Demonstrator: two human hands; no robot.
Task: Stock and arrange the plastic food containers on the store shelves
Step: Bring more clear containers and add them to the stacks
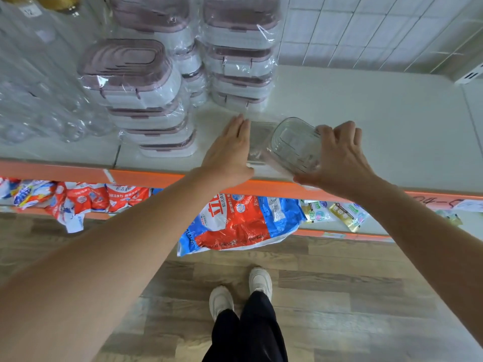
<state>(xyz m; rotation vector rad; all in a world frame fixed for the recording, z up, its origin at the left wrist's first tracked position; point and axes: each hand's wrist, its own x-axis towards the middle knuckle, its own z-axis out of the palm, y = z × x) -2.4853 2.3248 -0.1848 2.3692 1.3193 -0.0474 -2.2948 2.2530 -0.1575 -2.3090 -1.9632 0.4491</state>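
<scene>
Landmark: I took the stacks (162,111) of wrapped pink-lidded containers on the shelf (366,121) as my reference.
Container: a clear container (295,145) sat tilted at the shelf's front edge, just right of the stacks, still in loose film.
Right hand: my right hand (339,158) grasped the container's right side, fingers curled over its rim, I judged to steer it into line.
Left hand: my left hand (230,152) lay released and flat between stacks and container, seemingly steadying the film.
Space: bare shelf right of the stacks left room for another row.
Below: detergent bags (235,220) lay under the stacks.
</scene>
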